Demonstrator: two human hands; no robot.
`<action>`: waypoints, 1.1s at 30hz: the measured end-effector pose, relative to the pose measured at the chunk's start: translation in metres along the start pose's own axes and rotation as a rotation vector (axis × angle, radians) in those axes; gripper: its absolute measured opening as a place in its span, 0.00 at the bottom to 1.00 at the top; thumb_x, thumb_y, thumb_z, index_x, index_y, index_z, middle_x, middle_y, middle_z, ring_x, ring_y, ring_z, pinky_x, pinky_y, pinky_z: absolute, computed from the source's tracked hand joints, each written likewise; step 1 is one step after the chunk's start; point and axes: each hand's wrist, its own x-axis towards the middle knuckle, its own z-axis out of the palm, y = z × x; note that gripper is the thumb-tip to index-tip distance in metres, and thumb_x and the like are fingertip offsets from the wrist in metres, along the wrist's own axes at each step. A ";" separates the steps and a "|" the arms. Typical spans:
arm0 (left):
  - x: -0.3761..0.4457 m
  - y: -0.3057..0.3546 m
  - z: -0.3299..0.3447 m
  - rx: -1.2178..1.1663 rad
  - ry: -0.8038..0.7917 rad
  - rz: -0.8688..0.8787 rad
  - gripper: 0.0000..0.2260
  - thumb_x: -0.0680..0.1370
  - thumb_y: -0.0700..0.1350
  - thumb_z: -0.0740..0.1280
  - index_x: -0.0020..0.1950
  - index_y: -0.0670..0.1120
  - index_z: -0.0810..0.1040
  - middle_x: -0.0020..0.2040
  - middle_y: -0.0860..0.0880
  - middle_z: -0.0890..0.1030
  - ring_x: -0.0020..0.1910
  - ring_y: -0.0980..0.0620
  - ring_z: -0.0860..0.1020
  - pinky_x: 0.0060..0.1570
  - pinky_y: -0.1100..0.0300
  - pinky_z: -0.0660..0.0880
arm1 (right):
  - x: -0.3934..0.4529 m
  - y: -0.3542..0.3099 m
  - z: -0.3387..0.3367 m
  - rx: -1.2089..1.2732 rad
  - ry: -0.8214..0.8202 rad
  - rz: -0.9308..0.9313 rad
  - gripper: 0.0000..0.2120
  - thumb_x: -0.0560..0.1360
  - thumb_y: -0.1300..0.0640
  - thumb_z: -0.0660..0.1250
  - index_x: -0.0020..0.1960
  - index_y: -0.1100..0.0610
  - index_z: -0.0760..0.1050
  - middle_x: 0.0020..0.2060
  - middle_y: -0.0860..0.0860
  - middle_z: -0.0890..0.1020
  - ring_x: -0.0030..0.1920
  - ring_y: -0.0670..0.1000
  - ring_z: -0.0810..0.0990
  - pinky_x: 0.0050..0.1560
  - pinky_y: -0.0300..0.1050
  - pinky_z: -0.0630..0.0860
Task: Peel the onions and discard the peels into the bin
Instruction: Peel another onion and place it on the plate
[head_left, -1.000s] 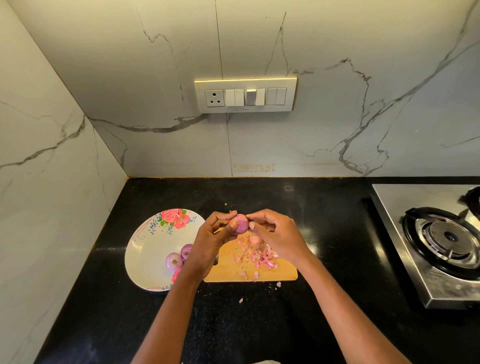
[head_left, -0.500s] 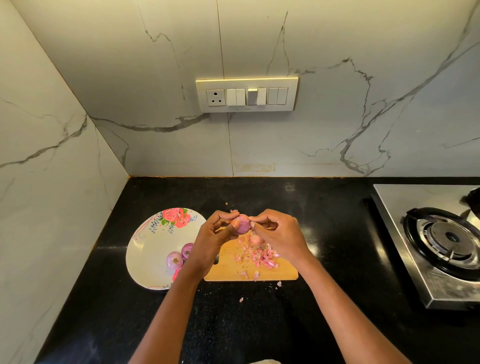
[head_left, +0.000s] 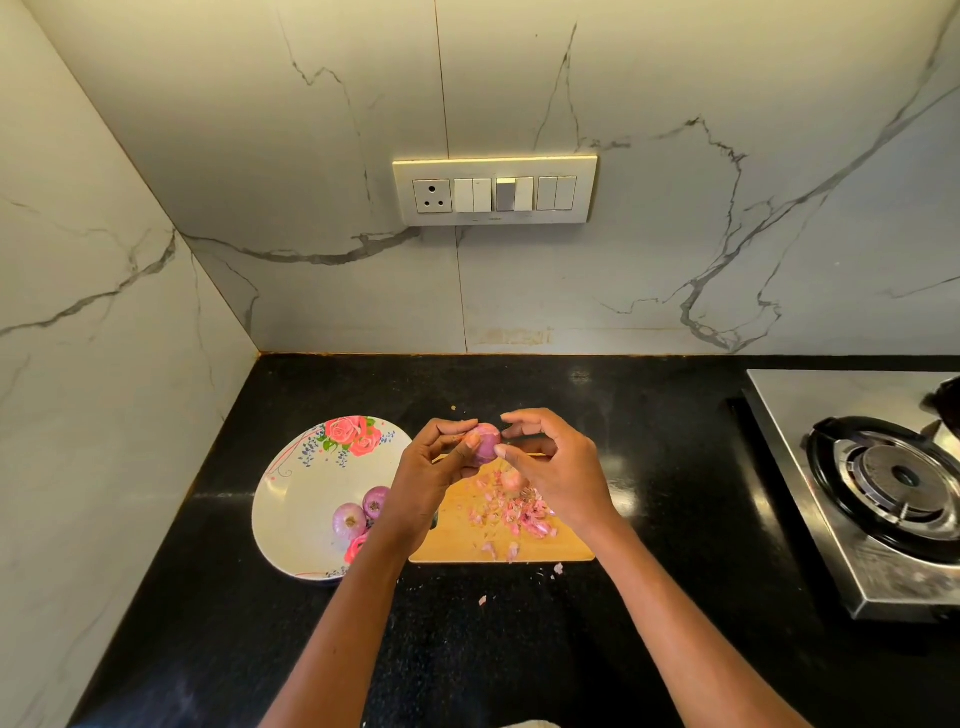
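My left hand (head_left: 431, 483) grips a small purple onion (head_left: 485, 441) above the far edge of a wooden cutting board (head_left: 569, 545). The curled thumb and forefinger of my right hand (head_left: 561, 478) pick at the onion's right side. A heap of pink peels (head_left: 514, 512) lies on the board, with a small peeled piece (head_left: 511, 478) among them. Two more onions (head_left: 349, 521) (head_left: 375, 501) sit on a floral white plate (head_left: 301, 499) to the left of the board. No bin is in view.
The black counter (head_left: 649, 467) meets marble walls at the back and on the left. At the right stands a steel gas stove (head_left: 883, 483). A switch panel (head_left: 493, 189) is on the back wall. A few peel scraps (head_left: 483, 601) lie in front of the board.
My right hand's fingers have spread a little at the onion's right side. The left hand keeps its grip on the onion in the same spot.
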 end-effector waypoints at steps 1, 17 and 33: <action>0.000 0.000 0.001 0.001 0.001 0.002 0.17 0.76 0.51 0.70 0.63 0.47 0.78 0.57 0.49 0.85 0.56 0.50 0.84 0.55 0.56 0.82 | 0.000 0.000 0.000 -0.019 0.016 -0.013 0.16 0.74 0.57 0.77 0.60 0.51 0.80 0.47 0.41 0.86 0.49 0.40 0.85 0.49 0.33 0.80; -0.003 -0.002 -0.001 -0.034 0.000 -0.037 0.17 0.78 0.51 0.65 0.65 0.48 0.77 0.60 0.49 0.82 0.56 0.51 0.84 0.52 0.59 0.81 | 0.015 0.009 -0.008 -0.172 0.109 -0.031 0.09 0.79 0.59 0.71 0.58 0.52 0.79 0.47 0.42 0.83 0.50 0.39 0.83 0.52 0.39 0.82; 0.000 0.003 0.005 -0.035 0.012 -0.003 0.18 0.75 0.51 0.69 0.63 0.46 0.79 0.59 0.46 0.84 0.55 0.48 0.85 0.53 0.54 0.83 | 0.008 0.003 -0.001 -0.085 -0.012 -0.080 0.07 0.75 0.59 0.75 0.52 0.53 0.86 0.45 0.42 0.87 0.47 0.42 0.85 0.48 0.35 0.81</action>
